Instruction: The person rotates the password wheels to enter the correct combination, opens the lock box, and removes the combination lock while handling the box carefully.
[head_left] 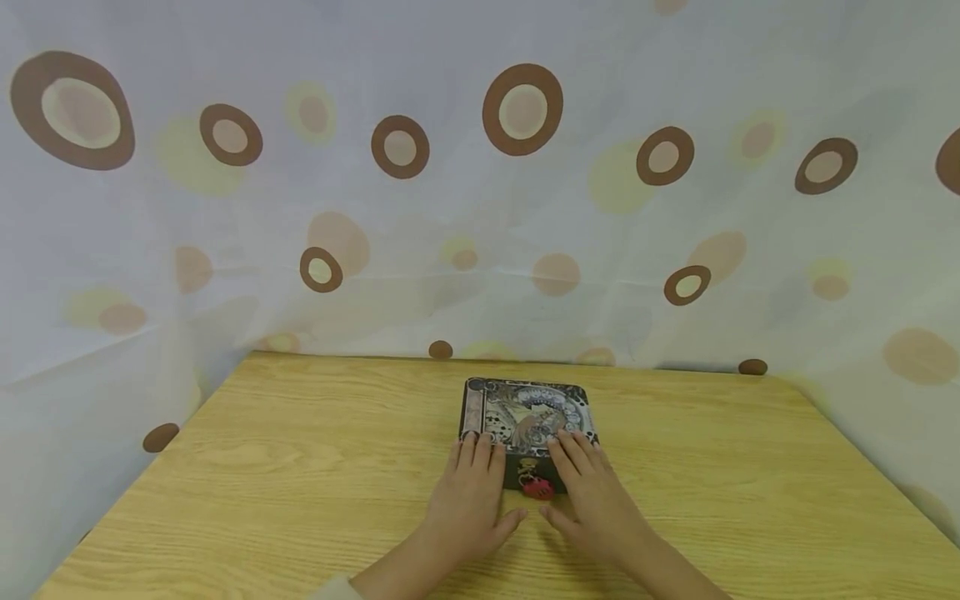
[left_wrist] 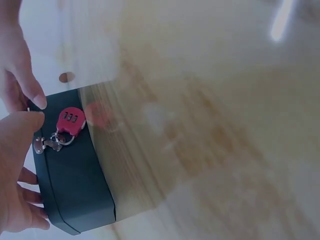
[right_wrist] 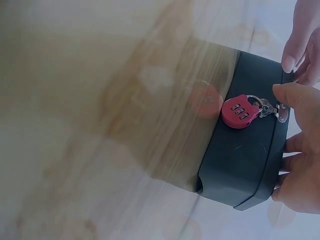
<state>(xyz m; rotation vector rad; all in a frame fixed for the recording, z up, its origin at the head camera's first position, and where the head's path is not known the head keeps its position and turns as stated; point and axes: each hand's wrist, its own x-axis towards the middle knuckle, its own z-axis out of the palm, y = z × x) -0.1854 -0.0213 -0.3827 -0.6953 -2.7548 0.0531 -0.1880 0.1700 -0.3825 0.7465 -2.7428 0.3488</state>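
A dark box (head_left: 536, 400) with a decorated lid sits on the wooden table, its front towards me. On that front, a metal clasp (left_wrist: 40, 145) carries a small red combination padlock (left_wrist: 71, 120), which hangs by its shackle between my hands. My left hand (head_left: 468, 500) rests its outstretched fingers on the lid's front left edge. Across from it, my right hand (head_left: 598, 498) lays straight fingers on the front right part of the lid. Both thumbs point inward in front of the box. From the right wrist, the padlock (right_wrist: 240, 111) shows its number dials, and the lid looks closed.
The wood-grain table (head_left: 300, 467) extends around the box, with its far edge just behind it. A pale curtain (head_left: 465, 200) with brown rings and dots hangs behind and along both sides. The table's glossy surface mirrors the padlock in both wrist views.
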